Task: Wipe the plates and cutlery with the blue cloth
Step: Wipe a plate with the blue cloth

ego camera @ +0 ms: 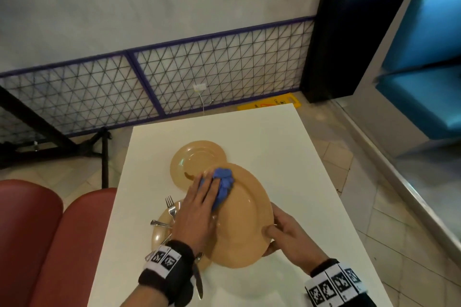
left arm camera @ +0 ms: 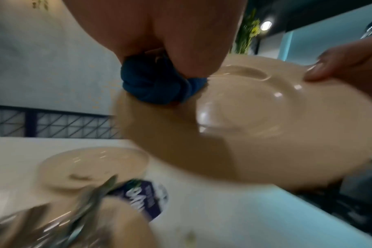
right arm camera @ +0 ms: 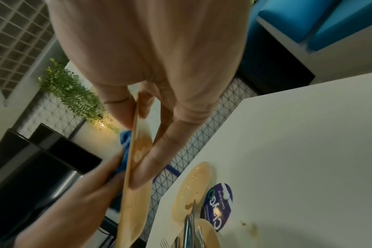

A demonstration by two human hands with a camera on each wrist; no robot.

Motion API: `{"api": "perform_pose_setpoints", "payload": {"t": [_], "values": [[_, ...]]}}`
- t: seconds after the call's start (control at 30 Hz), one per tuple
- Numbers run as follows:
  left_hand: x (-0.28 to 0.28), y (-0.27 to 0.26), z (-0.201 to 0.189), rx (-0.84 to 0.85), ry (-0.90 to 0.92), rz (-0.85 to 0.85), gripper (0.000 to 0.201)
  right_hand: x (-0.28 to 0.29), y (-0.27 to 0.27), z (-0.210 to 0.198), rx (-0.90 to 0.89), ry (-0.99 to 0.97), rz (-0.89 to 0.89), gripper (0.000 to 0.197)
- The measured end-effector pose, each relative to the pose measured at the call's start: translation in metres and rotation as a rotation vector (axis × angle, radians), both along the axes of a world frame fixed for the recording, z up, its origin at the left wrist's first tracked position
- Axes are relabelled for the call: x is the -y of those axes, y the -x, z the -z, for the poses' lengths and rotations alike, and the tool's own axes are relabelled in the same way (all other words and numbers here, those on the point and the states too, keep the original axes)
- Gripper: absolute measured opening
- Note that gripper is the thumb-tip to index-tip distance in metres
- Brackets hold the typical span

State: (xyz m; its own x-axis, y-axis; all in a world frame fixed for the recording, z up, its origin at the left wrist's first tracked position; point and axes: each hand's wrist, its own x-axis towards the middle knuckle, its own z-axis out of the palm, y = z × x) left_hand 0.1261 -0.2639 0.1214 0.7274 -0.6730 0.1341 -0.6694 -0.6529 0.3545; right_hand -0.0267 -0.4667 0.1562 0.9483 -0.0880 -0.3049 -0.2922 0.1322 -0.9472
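Above the middle of the table (ego camera: 287,137), a lifted plate (ego camera: 245,219) is pinched at its near rim by the right hand (ego camera: 289,234), while the bunched blue cloth (ego camera: 223,185) is pressed flat-fingered onto its far rim by the left hand (ego camera: 197,214). The glossy, hard, round plate could be levered out of so narrow a pinch by off-centre pressure. A stained plate (ego camera: 197,162) lies behind; cutlery (ego camera: 171,209) is piled on a third plate (ego camera: 162,229) near the left edge.
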Motion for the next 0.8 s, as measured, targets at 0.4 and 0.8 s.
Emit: {"api": "perform_pose_setpoints", "payload": {"t": [0.4,0.8], "values": [[-0.019,0.025,0.021,0.083,-0.136,0.165,0.106,0.026,-0.002,-0.023,0.015,-0.009,0.024,0.054],[0.031,0.068,-0.008,0.066,0.054,0.321,0.069,0.022,-0.013,-0.034,0.06,-0.008,0.042,0.047]]}}
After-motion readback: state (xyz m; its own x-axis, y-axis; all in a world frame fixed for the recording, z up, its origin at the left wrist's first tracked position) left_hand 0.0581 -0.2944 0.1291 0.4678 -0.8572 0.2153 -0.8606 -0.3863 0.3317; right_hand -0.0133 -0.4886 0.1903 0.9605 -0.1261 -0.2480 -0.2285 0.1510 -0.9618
